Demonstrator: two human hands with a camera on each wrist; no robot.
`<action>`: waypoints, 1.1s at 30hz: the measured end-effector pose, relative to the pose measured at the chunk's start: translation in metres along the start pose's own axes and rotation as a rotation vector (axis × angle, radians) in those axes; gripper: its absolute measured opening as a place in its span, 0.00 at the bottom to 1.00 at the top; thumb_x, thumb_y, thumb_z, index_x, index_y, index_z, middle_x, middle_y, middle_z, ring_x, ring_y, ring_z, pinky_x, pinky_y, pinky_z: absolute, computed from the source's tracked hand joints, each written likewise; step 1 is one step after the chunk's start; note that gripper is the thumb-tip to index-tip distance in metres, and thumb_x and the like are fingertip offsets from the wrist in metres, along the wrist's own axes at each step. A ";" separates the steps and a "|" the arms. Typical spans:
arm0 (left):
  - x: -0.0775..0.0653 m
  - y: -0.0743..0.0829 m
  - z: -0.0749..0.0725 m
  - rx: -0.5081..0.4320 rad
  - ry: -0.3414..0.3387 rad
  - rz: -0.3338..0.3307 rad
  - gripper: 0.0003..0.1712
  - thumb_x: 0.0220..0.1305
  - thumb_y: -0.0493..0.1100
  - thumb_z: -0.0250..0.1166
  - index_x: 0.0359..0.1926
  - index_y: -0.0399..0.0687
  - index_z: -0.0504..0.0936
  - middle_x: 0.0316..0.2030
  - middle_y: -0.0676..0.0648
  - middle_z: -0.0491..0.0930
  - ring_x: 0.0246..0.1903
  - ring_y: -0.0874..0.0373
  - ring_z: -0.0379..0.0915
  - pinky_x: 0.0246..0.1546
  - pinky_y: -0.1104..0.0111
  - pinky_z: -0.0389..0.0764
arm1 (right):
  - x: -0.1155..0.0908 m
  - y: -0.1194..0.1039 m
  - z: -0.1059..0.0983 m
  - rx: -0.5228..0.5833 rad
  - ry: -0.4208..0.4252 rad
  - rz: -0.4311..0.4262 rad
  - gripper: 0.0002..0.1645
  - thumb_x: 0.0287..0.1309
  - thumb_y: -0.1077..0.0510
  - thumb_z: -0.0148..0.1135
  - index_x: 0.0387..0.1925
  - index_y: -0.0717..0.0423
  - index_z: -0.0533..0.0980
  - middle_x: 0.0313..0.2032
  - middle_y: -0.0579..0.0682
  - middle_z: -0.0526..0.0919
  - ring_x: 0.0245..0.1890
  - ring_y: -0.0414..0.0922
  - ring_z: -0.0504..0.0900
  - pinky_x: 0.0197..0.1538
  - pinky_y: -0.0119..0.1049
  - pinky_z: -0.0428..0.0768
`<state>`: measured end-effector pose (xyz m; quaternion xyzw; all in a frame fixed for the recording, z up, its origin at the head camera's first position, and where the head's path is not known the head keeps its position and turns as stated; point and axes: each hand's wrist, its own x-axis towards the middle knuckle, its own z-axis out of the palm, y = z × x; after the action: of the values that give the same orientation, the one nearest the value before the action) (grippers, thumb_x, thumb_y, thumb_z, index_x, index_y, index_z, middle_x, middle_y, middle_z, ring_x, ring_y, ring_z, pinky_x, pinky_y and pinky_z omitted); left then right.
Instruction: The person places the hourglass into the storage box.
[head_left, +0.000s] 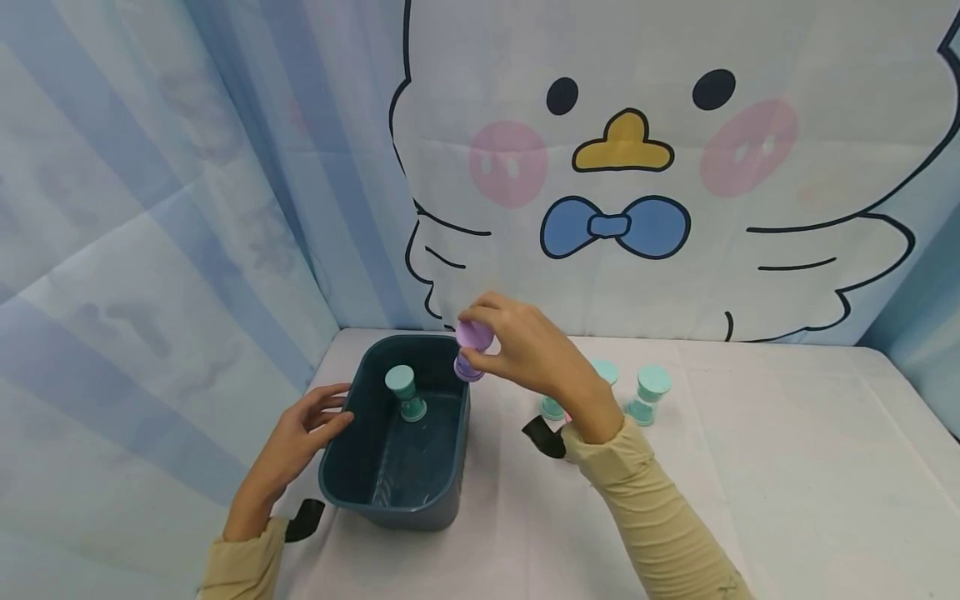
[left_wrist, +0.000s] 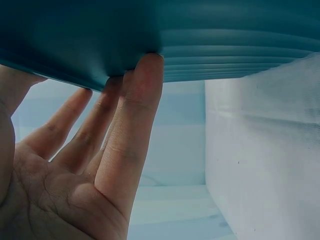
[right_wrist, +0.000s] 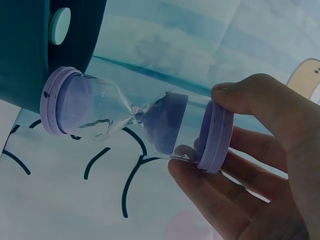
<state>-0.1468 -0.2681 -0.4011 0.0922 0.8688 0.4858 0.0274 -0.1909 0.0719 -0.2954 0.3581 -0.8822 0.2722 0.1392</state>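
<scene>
My right hand [head_left: 517, 342] pinches one end cap of a purple hourglass [right_wrist: 160, 122] between thumb and fingers. The hourglass is at the right rim of a dark teal bin [head_left: 442, 500], and purple sand shows in both of its bulbs in the right wrist view. At the bin's left side is my left hand [head_left: 303, 433], its fairly straight fingertips touching the outer wall, as the left wrist view [left_wrist: 120, 135] shows too. Inside the bin, a mint-green hourglass [head_left: 406, 393] stands near the far end.
To the right of the bin, another mint-green hourglass [head_left: 649, 393] stands on the white-covered table [head_left: 787, 467]. One more mint-green hourglass [head_left: 552, 408] is partly hidden behind my right wrist. A printed cartoon curtain [head_left: 630, 283] hangs along the table's far edge.
</scene>
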 end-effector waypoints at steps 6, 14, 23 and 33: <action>0.000 0.000 0.000 0.005 0.000 0.002 0.30 0.72 0.48 0.60 0.71 0.47 0.66 0.63 0.36 0.72 0.60 0.39 0.73 0.55 0.48 0.78 | 0.006 -0.002 0.003 0.004 -0.001 -0.009 0.21 0.56 0.57 0.72 0.51 0.60 0.81 0.48 0.52 0.82 0.44 0.44 0.81 0.50 0.35 0.83; 0.000 0.000 0.000 -0.001 -0.005 0.008 0.30 0.73 0.48 0.60 0.71 0.47 0.66 0.64 0.36 0.72 0.61 0.39 0.72 0.55 0.49 0.79 | 0.013 -0.003 0.010 0.018 -0.011 -0.016 0.21 0.56 0.57 0.72 0.50 0.61 0.81 0.47 0.51 0.81 0.42 0.43 0.80 0.47 0.33 0.83; 0.000 -0.001 0.000 0.010 -0.008 0.015 0.30 0.73 0.47 0.60 0.71 0.46 0.66 0.64 0.35 0.71 0.61 0.38 0.72 0.55 0.48 0.79 | 0.022 -0.003 0.016 0.022 -0.017 -0.027 0.19 0.57 0.56 0.71 0.48 0.61 0.82 0.45 0.51 0.82 0.40 0.43 0.81 0.45 0.31 0.82; -0.001 0.000 0.000 0.005 -0.008 0.010 0.30 0.73 0.48 0.60 0.72 0.47 0.65 0.65 0.35 0.71 0.61 0.38 0.72 0.55 0.46 0.78 | 0.030 -0.003 0.023 0.036 -0.060 0.010 0.20 0.58 0.55 0.70 0.50 0.61 0.82 0.47 0.52 0.81 0.41 0.43 0.82 0.45 0.31 0.83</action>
<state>-0.1461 -0.2681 -0.4008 0.0986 0.8694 0.4834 0.0283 -0.2108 0.0397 -0.2997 0.3639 -0.8828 0.2778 0.1049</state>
